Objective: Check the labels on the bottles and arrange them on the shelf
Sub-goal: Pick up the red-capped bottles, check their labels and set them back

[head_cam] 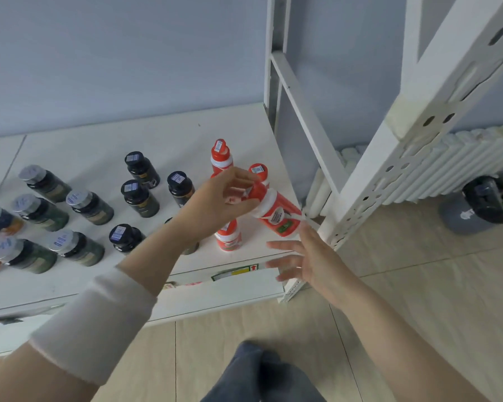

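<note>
Head view: L hand (224,195) pinches the red-white bottle (276,213) by its cap, tilted over the shelf (157,140) front-right corner, base aimed down-right at the R hand (311,262), empty, fingers (283,245) spread, just below.

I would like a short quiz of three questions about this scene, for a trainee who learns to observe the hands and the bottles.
1. True or false: the left hand holds the red-and-white bottle upright.
2. The right hand is: A) gripping a dark bottle; B) open, fingers spread, holding nothing; C) resting flat on the shelf.
3. What is stuck on top of the black caps?
Key: 1 false, the bottle is tilted; 2 B; 3 a barcode sticker.
</note>
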### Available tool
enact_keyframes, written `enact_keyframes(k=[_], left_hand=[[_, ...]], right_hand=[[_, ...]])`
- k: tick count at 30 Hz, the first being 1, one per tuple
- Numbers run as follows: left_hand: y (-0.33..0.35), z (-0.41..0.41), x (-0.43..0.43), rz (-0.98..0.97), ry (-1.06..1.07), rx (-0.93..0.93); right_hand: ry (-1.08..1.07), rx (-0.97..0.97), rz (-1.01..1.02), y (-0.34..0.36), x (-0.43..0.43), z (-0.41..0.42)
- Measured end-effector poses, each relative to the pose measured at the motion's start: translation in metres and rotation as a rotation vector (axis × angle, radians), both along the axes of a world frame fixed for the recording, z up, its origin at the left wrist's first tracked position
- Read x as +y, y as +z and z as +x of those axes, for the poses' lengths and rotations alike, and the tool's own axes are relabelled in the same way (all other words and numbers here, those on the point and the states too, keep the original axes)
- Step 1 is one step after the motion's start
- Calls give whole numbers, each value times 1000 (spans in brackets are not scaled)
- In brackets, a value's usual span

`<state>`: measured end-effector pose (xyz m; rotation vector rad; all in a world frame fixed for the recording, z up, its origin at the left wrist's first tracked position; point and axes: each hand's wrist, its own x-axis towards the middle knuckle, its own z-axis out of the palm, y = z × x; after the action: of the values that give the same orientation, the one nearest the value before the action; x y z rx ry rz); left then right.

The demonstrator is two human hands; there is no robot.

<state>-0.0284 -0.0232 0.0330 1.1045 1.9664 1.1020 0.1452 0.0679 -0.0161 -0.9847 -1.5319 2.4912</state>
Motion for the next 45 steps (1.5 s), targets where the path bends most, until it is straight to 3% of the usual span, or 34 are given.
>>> enact_keyframes(k=[3, 5, 9, 14, 19, 23, 28, 33, 40, 45], left_hand=[[2, -3, -9, 86, -40, -186], [0, -3, -11, 114, -26, -258], [-4, -2, -10, 120, 40, -280], [-11, -4, -13, 201, -81, -322], [-15, 1, -7, 159, -93, -341], [-16, 1, -4, 240, -90, -400], [-22, -1, -3, 200, -53, -427], [-26, -3, -1, 211, -3, -581], [-27, -3, 9, 88, 110, -729], [-22, -9, 17, -16, 91, -678]], right_hand=[[-126, 164, -186, 8, -2, -9], [-186, 230, -148, 9, -1, -10], [-163, 212, 119, 5, 0, -8], [-201, 198, -109, 8, 1, -9], [-241, 225, 109, 4, -1, -8], [-222, 232, -69, 4, 1, -4], [-302, 168, 197, 3, 1, -3], [-287, 134, 160, 5, 1, -6], [-364, 131, 533, 11, -10, -15], [-349, 24, 647, 15, -9, -17]])
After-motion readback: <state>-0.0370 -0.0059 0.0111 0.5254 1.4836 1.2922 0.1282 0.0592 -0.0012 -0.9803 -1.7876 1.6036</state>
